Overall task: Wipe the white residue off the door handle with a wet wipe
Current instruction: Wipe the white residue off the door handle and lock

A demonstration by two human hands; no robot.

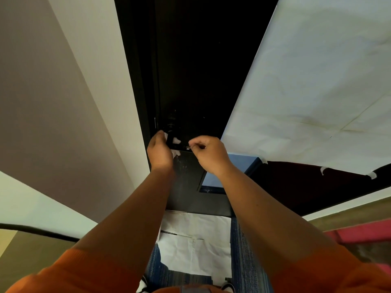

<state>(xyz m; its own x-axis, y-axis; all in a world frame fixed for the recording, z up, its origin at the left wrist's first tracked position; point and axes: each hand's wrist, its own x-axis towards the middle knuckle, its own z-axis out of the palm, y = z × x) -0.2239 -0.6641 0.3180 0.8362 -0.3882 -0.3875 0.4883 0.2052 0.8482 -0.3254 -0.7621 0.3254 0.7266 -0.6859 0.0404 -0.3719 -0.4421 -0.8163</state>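
Note:
A dark door stands in front of me with a black lever handle at hand height. My left hand is closed on a white wet wipe wrapped around the near end of the handle; bits of the wipe show above and below the lever. My right hand pinches the far end of the handle with thumb and forefinger. White smears mark the dark panel just below the handle. Most of the wipe is hidden by my left palm.
A pale wall runs along the left of the door frame. White paper sheeting covers the wall on the right, taped at its lower edge. More white paper lies on the blue carpet by my feet.

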